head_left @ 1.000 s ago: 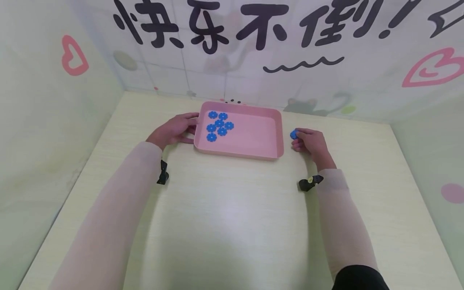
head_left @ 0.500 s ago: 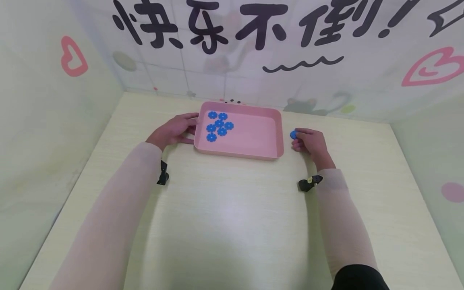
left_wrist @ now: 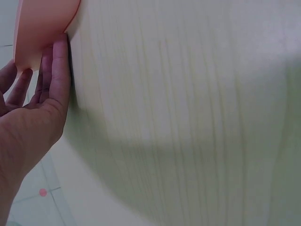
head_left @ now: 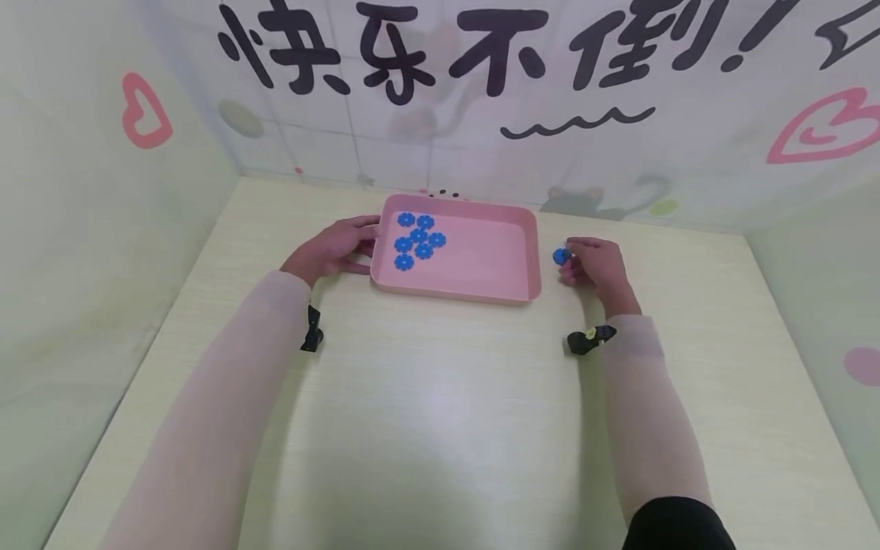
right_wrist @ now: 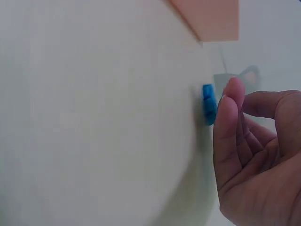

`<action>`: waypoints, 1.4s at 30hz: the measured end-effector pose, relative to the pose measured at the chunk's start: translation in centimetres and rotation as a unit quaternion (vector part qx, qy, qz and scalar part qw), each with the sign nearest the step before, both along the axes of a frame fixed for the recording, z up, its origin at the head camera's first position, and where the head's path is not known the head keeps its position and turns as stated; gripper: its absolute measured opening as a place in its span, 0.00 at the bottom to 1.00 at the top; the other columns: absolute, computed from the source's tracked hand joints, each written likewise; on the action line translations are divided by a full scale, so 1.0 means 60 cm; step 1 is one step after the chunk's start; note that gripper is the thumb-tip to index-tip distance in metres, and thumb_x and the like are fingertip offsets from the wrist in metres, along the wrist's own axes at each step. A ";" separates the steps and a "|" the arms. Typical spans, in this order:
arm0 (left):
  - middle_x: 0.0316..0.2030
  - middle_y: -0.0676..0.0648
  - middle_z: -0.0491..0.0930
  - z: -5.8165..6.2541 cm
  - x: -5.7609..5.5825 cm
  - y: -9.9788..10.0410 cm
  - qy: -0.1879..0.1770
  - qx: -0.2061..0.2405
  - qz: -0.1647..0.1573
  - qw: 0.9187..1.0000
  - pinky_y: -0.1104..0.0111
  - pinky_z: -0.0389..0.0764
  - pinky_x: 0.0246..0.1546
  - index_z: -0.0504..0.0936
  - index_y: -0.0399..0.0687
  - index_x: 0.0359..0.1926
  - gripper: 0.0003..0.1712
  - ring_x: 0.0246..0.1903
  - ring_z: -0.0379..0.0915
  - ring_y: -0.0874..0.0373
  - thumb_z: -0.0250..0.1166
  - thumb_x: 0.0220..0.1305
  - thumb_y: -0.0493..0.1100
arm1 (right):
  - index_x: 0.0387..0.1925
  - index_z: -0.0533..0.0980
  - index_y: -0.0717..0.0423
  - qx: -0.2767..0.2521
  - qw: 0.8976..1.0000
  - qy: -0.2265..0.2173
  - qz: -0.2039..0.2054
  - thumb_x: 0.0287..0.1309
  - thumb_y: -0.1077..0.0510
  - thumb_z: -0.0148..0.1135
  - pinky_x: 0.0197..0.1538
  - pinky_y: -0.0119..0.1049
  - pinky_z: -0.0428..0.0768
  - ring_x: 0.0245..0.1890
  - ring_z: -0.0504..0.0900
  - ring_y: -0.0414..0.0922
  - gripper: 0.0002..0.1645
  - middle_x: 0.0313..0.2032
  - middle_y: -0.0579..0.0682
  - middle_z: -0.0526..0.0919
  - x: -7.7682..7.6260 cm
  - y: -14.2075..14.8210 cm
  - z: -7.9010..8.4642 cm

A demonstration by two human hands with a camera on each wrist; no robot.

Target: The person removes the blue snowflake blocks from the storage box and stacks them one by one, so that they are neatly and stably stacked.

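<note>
With my right hand (head_left: 598,266) I pinch a blue, flower-shaped, plastic-looking piece (head_left: 560,257), just outside the right side of the pink rectangular tray (head_left: 490,263). My left hand (head_left: 333,246) touches its left wall, fingers extended; pressing lightly should prevent sliding.

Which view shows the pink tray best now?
The head view: it shows the pink tray from end to end, with its floor visible. The left wrist view catches only the part by the left hand; the right wrist view, just a corner.
</note>
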State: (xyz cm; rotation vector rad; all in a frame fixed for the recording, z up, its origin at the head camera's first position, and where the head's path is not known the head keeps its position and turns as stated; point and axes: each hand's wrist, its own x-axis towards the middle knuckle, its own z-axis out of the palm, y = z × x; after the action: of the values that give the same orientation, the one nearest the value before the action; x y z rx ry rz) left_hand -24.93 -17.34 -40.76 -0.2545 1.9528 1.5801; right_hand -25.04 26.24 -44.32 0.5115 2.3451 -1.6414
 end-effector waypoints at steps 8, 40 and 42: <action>0.56 0.40 0.70 0.002 -0.002 0.001 0.000 -0.001 0.001 1.000 0.56 0.83 0.48 0.54 0.61 0.76 0.29 0.53 0.70 0.48 0.46 0.77 0.47 | 0.64 0.69 0.64 0.052 0.998 -0.011 0.028 0.69 0.50 0.54 0.27 0.28 0.82 0.18 0.78 0.35 0.29 0.18 0.42 0.79 -0.026 -0.026 0.054; 0.54 0.41 0.72 -0.045 -0.025 -0.010 0.001 0.006 0.021 1.000 0.55 0.84 0.45 0.59 0.65 0.74 0.29 0.51 0.70 0.48 0.50 0.76 0.51 | 0.59 0.77 0.49 0.058 0.986 0.028 0.154 0.68 0.48 0.57 0.34 0.33 0.85 0.26 0.83 0.44 0.21 0.31 0.53 0.83 -0.082 -0.229 0.043; 0.53 0.41 0.72 -0.045 -0.024 -0.010 0.001 0.006 0.023 1.000 0.55 0.84 0.45 0.59 0.65 0.74 0.28 0.51 0.70 0.48 0.50 0.75 0.50 | 0.58 0.78 0.46 0.071 0.986 0.019 0.149 0.66 0.46 0.59 0.35 0.34 0.85 0.28 0.85 0.45 0.22 0.32 0.53 0.84 -0.079 -0.240 0.038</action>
State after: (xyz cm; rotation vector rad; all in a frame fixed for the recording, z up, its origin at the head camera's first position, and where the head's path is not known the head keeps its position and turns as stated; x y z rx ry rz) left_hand -26.39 -17.97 -43.44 -0.2949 1.9513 1.6209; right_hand -29.78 11.86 -42.02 0.1444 2.4364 -1.3674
